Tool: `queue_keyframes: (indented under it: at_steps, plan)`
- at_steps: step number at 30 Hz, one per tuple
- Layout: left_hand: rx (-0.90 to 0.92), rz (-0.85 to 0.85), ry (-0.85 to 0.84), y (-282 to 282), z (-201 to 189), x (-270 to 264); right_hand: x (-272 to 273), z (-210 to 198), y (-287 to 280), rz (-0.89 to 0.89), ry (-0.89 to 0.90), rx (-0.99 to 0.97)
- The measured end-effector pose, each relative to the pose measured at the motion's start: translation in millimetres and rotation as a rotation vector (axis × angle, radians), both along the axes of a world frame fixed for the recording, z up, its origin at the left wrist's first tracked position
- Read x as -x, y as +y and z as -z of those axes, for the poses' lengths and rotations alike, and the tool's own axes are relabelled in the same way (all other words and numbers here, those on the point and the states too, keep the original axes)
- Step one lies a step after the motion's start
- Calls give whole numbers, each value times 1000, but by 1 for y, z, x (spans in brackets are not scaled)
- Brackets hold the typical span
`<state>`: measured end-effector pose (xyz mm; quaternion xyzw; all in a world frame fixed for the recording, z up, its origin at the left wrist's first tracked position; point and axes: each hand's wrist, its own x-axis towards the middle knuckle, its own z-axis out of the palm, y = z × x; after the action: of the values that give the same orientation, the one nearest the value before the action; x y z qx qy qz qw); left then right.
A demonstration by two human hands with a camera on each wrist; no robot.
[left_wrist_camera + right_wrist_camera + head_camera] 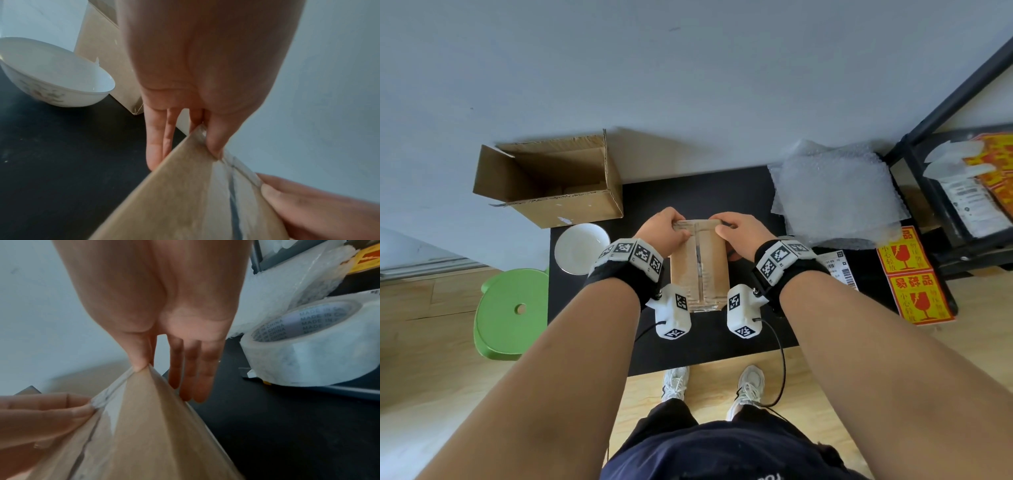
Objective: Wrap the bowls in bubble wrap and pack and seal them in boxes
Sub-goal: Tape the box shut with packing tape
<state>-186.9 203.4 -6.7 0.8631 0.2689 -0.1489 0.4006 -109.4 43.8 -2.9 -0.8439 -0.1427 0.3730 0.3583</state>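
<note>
Taped box: closed brown carton at the middle of the black mat, clear tape along its top seam and over the far edge
Left hand: on the far left corner of the taped box, thumb pressing the tape down on the top edge, the other fingers straight down the outer side
Right hand: on the far right corner of the taped box, thumb tip on the top edge, fingers straight down the side wall
Bowl: white, unwrapped, upright on the mat just left of the taped box
Open box: empty-looking carton with flaps up, behind the bowl, far left of the taped box
Bubble wrap: loose stack of sheets right of the taped box, at the mat's far right corner
Tape roll: clear roll lying flat, near the right hand, right of the taped box
Fragile stickers: 2 yellow and red labels, further right of the taped box
Green stool: on the floor, left of the mat
</note>
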Motion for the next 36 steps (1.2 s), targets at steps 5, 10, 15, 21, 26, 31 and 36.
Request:
queue_keyframes:
  at_steps: [5,10,15,21,26,31,36]
  plan:
    - [127,-7,42,4,-3,0,-5,-5,3,-9,80,20]
    - [50,-12,-17,-2,2,3,-4,0,7,39,23,18]
    - [-35,-21,-37,-3,4,0,-7,-1,10,37,1,10]
    - [-66,-47,-13,-5,1,2,-4,-7,12,-15,-42,67]
    - [-255,-130,129,-7,-6,10,-9,-10,-4,-4,-95,144]
    - [-331,-259,208,-18,-9,20,-7,-6,-23,68,-185,207]
    - [-300,-330,252,-32,-12,26,5,4,-29,180,-142,138]
